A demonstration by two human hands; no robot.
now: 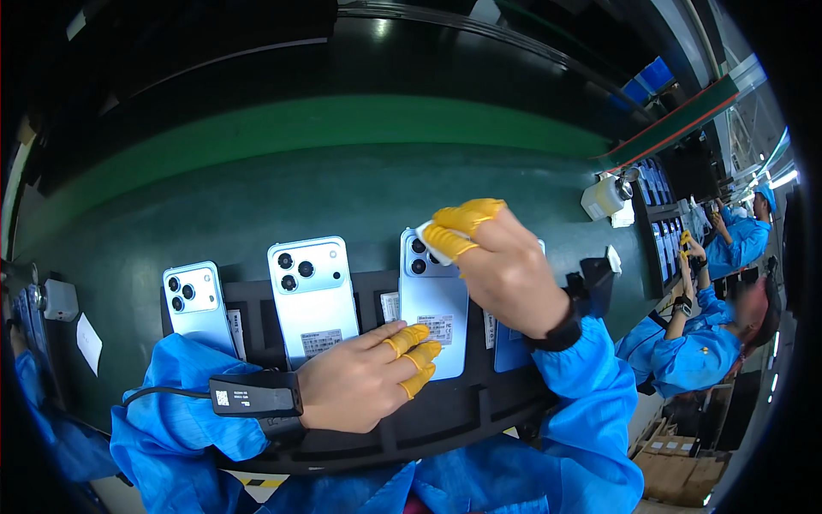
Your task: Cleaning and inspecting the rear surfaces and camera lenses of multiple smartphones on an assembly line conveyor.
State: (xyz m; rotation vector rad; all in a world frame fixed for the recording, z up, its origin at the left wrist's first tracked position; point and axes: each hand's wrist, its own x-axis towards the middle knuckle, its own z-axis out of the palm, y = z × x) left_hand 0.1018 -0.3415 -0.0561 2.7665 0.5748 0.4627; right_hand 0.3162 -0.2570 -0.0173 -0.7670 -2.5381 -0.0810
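Observation:
Several light-blue phones lie back up in a black tray [505, 411]. My left hand [351, 381], with yellow finger cots, rests its stretched fingers on the lower back of one phone [452, 300], near its white label. At that phone's top, my right hand [505, 265], also in yellow finger cots, pinches a white wipe [437, 243] against the camera lenses. Left of it are a second phone [317, 304] and a third phone [199, 319], each with three lenses. Another phone [514, 349] lies mostly hidden under my right hand and wrist.
A white bottle [605, 197] stands at the right on the green work surface [368, 188]. Another white container [60, 300] and a paper sheet [88, 343] are at the left. Co-workers in blue [689, 347] sit on the right by more phone trays [664, 244].

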